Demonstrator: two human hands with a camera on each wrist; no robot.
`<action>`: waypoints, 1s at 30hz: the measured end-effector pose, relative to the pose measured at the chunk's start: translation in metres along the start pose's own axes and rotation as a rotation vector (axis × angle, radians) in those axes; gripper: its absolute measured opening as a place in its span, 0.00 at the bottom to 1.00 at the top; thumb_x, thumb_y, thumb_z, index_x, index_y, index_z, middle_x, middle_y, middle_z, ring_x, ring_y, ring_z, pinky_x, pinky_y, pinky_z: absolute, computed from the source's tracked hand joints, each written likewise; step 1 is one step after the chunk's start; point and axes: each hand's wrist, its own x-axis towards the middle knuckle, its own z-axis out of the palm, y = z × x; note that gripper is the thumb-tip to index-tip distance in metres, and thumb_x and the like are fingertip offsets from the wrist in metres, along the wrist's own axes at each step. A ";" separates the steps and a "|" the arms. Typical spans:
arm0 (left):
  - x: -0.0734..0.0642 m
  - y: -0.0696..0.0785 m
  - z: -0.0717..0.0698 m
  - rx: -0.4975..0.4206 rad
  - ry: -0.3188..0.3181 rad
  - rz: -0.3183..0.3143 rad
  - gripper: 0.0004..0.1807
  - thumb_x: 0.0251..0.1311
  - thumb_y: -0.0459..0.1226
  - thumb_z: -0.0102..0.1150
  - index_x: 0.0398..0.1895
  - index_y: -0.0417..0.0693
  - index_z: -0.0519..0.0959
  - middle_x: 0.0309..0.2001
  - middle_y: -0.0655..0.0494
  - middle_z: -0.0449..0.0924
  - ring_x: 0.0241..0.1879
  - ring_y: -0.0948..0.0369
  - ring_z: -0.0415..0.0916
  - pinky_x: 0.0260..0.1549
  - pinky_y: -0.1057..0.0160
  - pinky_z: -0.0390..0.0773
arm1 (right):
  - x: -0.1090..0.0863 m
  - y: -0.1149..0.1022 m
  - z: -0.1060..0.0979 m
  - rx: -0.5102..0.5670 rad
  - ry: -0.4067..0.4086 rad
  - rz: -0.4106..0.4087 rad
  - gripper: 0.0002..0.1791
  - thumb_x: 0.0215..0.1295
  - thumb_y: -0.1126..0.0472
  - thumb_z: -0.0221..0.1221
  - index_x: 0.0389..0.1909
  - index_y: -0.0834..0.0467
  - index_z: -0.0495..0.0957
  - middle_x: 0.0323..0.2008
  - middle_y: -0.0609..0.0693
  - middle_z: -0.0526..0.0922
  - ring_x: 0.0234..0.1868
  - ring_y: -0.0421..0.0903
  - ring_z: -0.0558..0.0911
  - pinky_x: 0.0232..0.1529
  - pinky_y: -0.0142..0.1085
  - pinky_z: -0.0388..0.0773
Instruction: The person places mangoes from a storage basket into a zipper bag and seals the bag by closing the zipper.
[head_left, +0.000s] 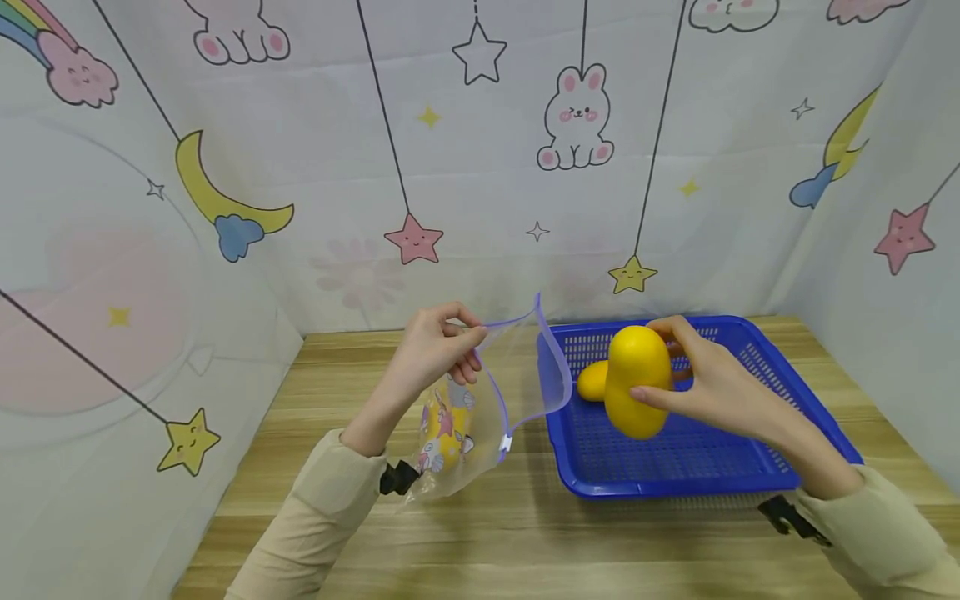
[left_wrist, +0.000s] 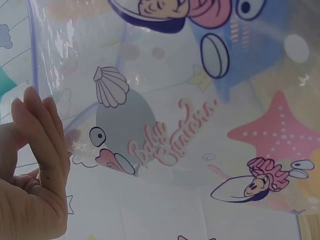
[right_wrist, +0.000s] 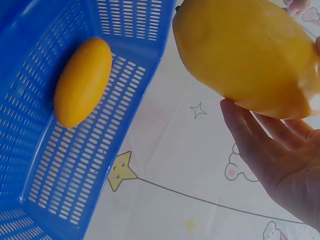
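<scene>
My left hand (head_left: 442,342) pinches the rim of a clear zip bag (head_left: 517,375) with a purple edge and a white slider. Its mouth gapes toward the basket. Cartoon shells and a starfish are printed on the bag, and something yellow (head_left: 442,429) shows through its lower part. My right hand (head_left: 701,375) grips a large yellow papaya-like fruit (head_left: 637,383), narrowed at the waist, thumb on the near side and fingers behind. This fruit is held up over the blue basket (head_left: 675,487). A smaller smooth yellow fruit (right_wrist: 83,82) lies inside the basket.
The basket has slotted walls and stands at the right on a wood-grain table (head_left: 337,533). Behind the table and at both sides hangs a white cloth (head_left: 487,192) printed with rabbits, stars and moons.
</scene>
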 end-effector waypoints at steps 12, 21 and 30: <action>0.000 0.000 0.000 0.000 -0.003 -0.011 0.08 0.65 0.35 0.56 0.41 0.38 0.77 0.15 0.54 0.80 0.12 0.62 0.77 0.16 0.61 0.82 | 0.009 -0.011 0.004 0.059 0.015 -0.005 0.39 0.58 0.51 0.67 0.66 0.54 0.59 0.56 0.57 0.74 0.52 0.57 0.80 0.43 0.46 0.85; 0.000 0.000 0.000 -0.009 -0.007 -0.024 0.08 0.65 0.35 0.56 0.41 0.38 0.76 0.16 0.53 0.80 0.12 0.62 0.77 0.16 0.62 0.82 | 0.013 -0.022 0.002 0.105 0.024 0.005 0.38 0.59 0.51 0.66 0.65 0.56 0.59 0.56 0.57 0.74 0.56 0.59 0.78 0.45 0.48 0.84; 0.000 0.000 -0.001 -0.008 -0.006 -0.021 0.08 0.65 0.35 0.56 0.41 0.38 0.77 0.15 0.53 0.80 0.12 0.62 0.77 0.16 0.62 0.82 | 0.017 -0.035 0.000 0.142 0.040 0.009 0.36 0.59 0.51 0.66 0.63 0.56 0.59 0.55 0.56 0.74 0.59 0.61 0.76 0.48 0.51 0.83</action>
